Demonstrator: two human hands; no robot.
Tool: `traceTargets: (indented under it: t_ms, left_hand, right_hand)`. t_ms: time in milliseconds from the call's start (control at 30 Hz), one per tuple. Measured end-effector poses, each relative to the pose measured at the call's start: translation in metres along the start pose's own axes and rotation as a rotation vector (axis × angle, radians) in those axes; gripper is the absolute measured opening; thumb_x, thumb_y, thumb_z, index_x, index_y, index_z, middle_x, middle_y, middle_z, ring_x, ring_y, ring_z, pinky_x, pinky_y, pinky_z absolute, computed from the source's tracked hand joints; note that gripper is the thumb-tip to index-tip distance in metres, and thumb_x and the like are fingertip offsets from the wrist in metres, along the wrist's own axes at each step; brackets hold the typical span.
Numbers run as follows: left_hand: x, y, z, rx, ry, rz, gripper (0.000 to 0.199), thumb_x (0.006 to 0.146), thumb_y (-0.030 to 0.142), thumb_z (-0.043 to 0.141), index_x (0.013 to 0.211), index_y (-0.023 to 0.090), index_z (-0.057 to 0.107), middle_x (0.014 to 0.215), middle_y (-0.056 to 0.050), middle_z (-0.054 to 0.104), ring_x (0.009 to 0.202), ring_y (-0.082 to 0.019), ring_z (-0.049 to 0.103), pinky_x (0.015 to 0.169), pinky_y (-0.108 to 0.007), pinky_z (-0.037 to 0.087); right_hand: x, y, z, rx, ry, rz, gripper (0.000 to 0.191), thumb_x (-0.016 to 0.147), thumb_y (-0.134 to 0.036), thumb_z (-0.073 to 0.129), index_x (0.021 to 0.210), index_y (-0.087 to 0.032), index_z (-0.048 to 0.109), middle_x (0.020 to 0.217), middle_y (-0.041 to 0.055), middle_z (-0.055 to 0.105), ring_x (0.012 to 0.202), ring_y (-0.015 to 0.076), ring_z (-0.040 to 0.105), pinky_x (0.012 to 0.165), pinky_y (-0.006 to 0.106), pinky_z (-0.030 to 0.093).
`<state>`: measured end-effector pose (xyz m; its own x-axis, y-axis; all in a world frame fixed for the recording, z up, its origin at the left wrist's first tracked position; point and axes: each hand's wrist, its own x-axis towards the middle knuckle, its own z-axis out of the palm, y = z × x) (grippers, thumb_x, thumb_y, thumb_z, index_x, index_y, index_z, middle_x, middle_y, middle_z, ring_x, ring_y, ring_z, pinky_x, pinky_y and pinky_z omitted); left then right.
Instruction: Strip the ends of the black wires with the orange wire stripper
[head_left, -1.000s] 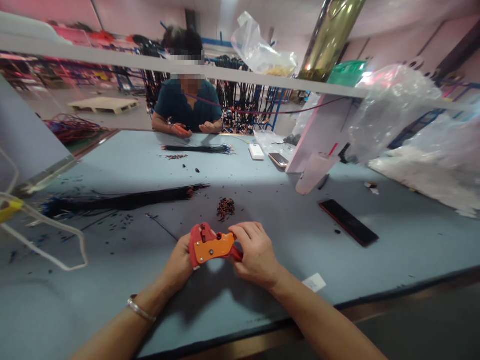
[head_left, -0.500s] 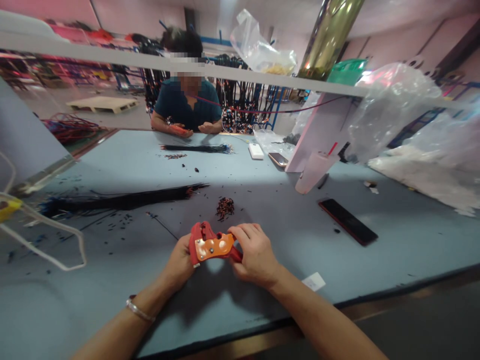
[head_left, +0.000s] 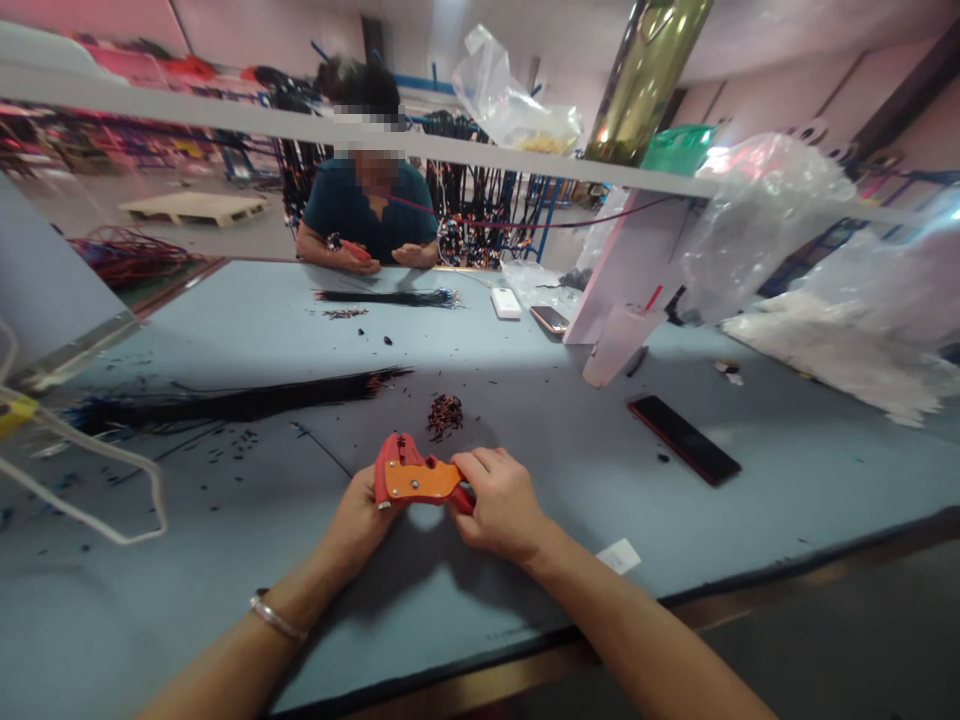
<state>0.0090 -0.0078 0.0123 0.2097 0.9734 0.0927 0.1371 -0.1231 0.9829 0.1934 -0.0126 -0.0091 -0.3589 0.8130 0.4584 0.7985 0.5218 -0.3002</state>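
A red and orange hand tool [head_left: 420, 482] is held above the front of the blue-grey table. My right hand [head_left: 499, 505] is wrapped round its handles. At the tool's head, my left hand [head_left: 360, 520] is closed, its fingers mostly hidden behind the tool; what it grips cannot be made out. One dark wire [head_left: 322, 447] runs from the table toward my left hand. Just beyond the tool lies a small pile of dark and copper-coloured bits [head_left: 445, 415]. A long bundle of black wires [head_left: 247, 402] lies to the left.
Across the table a person [head_left: 371, 205] holds a red tool, near another wire bundle [head_left: 382, 297]. A dark phone [head_left: 684, 438] and a cup [head_left: 619, 345] are on the right. A white cable [head_left: 159, 490] loops at the left. A shelf [head_left: 480, 150] crosses above the table.
The whole view has shifted slightly. The tool has turned a little in my hands, and its handles look slightly closer together.
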Motion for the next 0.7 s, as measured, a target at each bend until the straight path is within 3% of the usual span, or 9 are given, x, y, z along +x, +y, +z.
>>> traceTargets:
  t_ms: [267,467,700]
  left_hand:
    - [0.003,-0.008,0.001,-0.062,0.061,-0.075,0.032,0.068,0.044,0.071,0.057,0.018,0.055,0.047,0.005,0.041,0.052,-0.012,0.039,0.053,-0.022,0.036]
    - [0.003,-0.009,0.001,-0.067,0.08,-0.116,0.038,0.066,0.052,0.07,0.065,0.016,0.06,0.049,0.007,0.037,0.049,-0.009,0.026,0.046,-0.022,0.024]
    - [0.005,-0.01,0.001,-0.093,0.114,-0.154,0.045,0.062,0.056,0.073,0.059,0.017,0.051,0.05,0.007,0.034,0.051,-0.009,0.025,0.046,-0.021,0.022]
  right_hand:
    - [0.007,0.0,0.004,-0.056,-0.093,0.047,0.017,0.068,-0.024,0.054,0.083,-0.019,0.059,0.076,0.0053,0.064,0.065,0.0193,0.055,0.063,0.03,0.038]
    - [0.01,-0.002,0.003,-0.07,-0.142,0.083,0.015,0.069,-0.025,0.056,0.083,-0.019,0.059,0.076,0.0048,0.066,0.065,0.0189,0.058,0.061,0.028,0.037]
    - [0.014,-0.003,0.001,-0.072,-0.212,0.114,0.015,0.071,-0.025,0.058,0.084,-0.018,0.06,0.077,0.0049,0.068,0.066,0.0184,0.06,0.058,0.027,0.035]
